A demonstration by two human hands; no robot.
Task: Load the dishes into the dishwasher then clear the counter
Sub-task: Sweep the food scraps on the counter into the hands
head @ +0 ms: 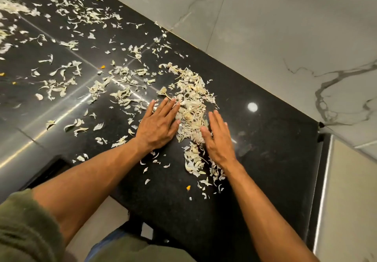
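View from a head-worn camera, looking down at a glossy black stone counter [265, 149] that meets a pale marbled wall [265, 26] running from 12 to 3 o'clock. Two bare forearms reach in from the bottom edge. The left hand [158, 126] lies flat on the stone, fingers straight and together, its fingertips touching the left side of a heap of pale, papery peelings [191, 102] at the centre of the view. The right hand [218, 139], also open with straight fingers, stands on its edge against the heap's right side at about 4 o'clock, so the heap sits between the two palms; neither hand grips anything. Loose peelings [81, 12] litter the counter from 8 round to 11 o'clock, with a thinner trail toward 6, where a small orange scrap [188, 187] lies. No dishes and no dishwasher are in view, so the loading step cannot be judged from here. The counter-clearing step looks only partly done — one heap is gathered, but most of the surface is strewn with peelings, and the gathered heap has not yet been lifted off.
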